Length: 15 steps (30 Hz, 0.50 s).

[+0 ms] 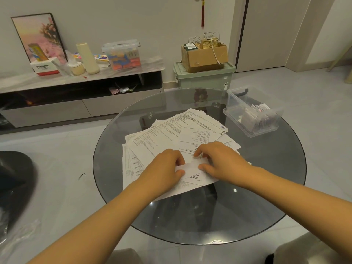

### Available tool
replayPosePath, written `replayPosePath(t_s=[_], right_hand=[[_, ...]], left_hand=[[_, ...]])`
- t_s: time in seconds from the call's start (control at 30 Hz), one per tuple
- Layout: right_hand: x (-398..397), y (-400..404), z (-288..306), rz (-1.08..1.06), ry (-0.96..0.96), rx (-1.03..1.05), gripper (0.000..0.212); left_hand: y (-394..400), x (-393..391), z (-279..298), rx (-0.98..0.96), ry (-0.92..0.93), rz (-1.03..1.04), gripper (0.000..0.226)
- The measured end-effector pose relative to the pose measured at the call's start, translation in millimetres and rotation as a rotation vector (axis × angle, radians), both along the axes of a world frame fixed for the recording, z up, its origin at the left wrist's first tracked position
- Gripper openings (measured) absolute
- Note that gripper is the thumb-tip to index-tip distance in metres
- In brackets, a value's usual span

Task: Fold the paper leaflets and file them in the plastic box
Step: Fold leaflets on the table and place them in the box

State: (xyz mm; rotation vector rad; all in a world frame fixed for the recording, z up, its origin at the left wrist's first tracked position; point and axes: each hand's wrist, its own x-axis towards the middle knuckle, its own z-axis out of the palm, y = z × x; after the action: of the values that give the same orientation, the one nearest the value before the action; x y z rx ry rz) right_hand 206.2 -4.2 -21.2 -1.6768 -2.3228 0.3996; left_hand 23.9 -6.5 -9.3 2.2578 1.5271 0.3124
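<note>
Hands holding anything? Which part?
Both hands pinch one folded leaflet on the pile: left hand at its left end, right hand at its right end.

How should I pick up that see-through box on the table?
Take the clear plastic box by its two long rims, coming from above. It is open-topped, and folded leaflets stand inside, so a level lift with a grip on both sides probably keeps them from tipping.

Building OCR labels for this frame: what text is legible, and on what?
"Panasonic": white and red carton on the marble-topped sideboard.
Printed white paper leaflets on the round glass table: barcodes and lines of small print, too small to read.
Folded leaflet under both hands: large characters, blurred.
Clear plastic box: no readable text.
</note>
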Motion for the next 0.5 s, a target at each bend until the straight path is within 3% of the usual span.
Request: replayPosePath(t_s=[0.1,0.33,0.5], right_hand=[[-0.8,0.5,-0.3,0.002,-0.001,0.025,0.029],[-5.2,-5.3,-0.3,0.136,-0.019,0.014,0.019],[-5.9,-7.7,0.4,0.113,0.042,-0.016,0.020]], left_hand=[[1.6,-1.4,-1.5,-0.026,0.005,-0.008,0.024],[4.0,-4.9,-0.8,-0.049,0.047,-0.039,0.015],[2.8,-5.1,1.1,-0.073,0.061,-0.024,0.026]])
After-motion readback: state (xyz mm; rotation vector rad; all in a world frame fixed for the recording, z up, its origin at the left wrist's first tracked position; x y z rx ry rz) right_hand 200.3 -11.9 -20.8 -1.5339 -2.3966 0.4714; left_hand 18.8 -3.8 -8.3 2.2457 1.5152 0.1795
